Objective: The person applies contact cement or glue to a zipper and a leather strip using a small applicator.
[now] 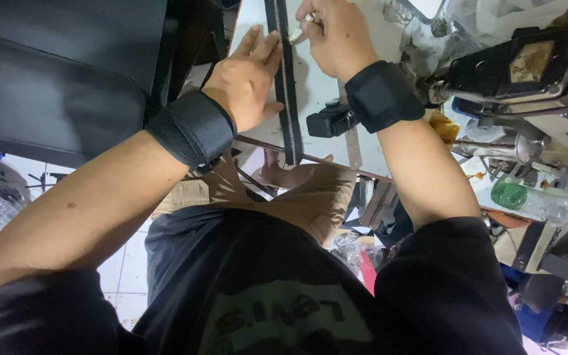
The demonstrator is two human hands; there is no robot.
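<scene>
A black chair back (60,59) fills the far left, well away from the fingers. The left hand (244,79) lies flat on the white table (323,85), fingers straight and close together, their tips pressing the left edge of the zipper (286,85). The zipper is a black tape with a line of metal teeth; its long axis runs from the top of the view down toward the body, its lower end hanging just over the table edge below the left palm. It lies directly right of the left fingertips and just left of the right hand (336,36). The right fingers are curled and pinched on a small pale tool (300,29) whose tip points at the teeth; what kind of tool it is cannot be told. Both hands touch or nearly touch the zipper, the left more plainly. Right of the right fingers stands a sewing machine (527,72), and lower right a green-capped bottle (547,200).
</scene>
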